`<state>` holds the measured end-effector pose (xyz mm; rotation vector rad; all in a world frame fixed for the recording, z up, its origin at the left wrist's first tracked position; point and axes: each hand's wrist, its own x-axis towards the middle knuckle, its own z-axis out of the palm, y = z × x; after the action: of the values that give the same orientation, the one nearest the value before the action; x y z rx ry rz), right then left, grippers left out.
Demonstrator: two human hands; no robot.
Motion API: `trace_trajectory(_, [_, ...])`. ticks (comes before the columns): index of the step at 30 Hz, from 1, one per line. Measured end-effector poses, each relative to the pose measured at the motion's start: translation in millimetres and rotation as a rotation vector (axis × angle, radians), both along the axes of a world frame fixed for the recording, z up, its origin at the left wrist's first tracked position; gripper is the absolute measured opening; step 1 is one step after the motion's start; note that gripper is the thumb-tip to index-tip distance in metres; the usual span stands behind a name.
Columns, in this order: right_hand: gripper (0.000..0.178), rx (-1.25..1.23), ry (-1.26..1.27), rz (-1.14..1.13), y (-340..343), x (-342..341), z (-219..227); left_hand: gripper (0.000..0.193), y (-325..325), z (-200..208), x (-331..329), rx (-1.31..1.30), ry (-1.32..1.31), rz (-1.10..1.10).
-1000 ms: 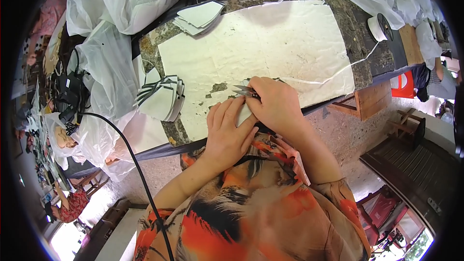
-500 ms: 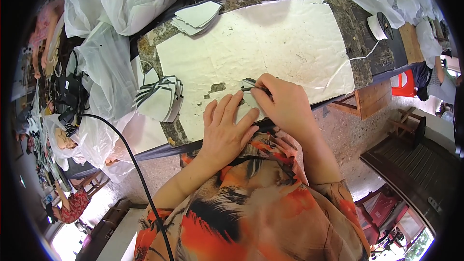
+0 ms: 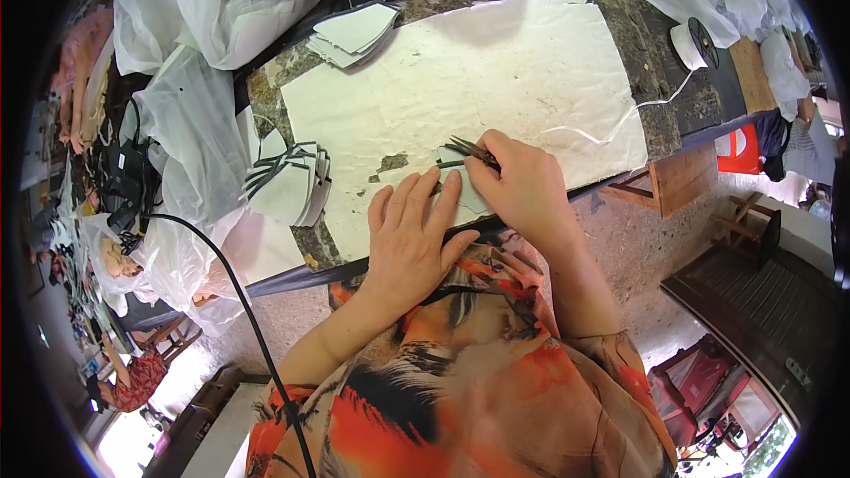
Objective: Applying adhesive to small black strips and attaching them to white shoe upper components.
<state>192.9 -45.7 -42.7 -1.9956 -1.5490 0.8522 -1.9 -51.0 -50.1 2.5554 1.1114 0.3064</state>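
My left hand (image 3: pixel 409 226) lies with its fingers stretched over the edge of a small pale fabric-like piece with dark trim (image 3: pixel 469 194), at the front edge of a white sheet (image 3: pixel 478 66). Small dark snips (image 3: pixel 473 151) are in my right hand (image 3: pixel 524 184), their pointed tips showing past the fingers above the piece. Part of the piece is hidden under both hands. To the left stands a fanned stack of similar dark-edged pieces (image 3: pixel 292 190). Another stack of pale pieces (image 3: pixel 354 34) rests at the sheet's far left corner.
A spool (image 3: pixel 689 46) at the far right trails a white ribbon (image 3: pixel 586 134) across the sheet. Translucent plastic sheeting (image 3: pixel 181 115) heaps along the left and far sides. A black cable (image 3: pixel 232 264) crosses at left. Below the right side stands a wooden stool (image 3: pixel 682 181).
The dark snips now show in my right hand, where its fingers were pinched low at the piece before. My left fingers have shifted slightly and lie closer together.
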Motion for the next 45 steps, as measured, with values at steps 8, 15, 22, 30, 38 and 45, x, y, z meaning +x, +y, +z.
trace_trajectory(8, [0.021,-0.004,0.045,0.017,-1,5,4,0.065,1,2,9,0.01,-0.004,0.037])
trace_trajectory(15, [0.025,-0.021,0.11,-0.084,-3,18,2,0.061,7,9,20,0.053,-0.042,-0.019])
trace_trajectory(22, [0.025,-0.011,0.081,-0.068,-4,19,0,0.06,10,12,19,-0.006,-0.053,-0.015])
trace_trajectory(30, [0.026,-0.106,0.063,-0.042,-5,24,8,0.053,14,18,24,0.012,-0.011,-0.022])
trace_trajectory(38, [0.025,-0.105,0.064,-0.01,-5,30,7,0.051,17,21,26,-0.013,0.012,-0.015])
trace_trajectory(45, [0.023,-0.083,-0.017,-0.01,-5,40,7,0.051,21,25,29,-0.012,0.061,-0.04])
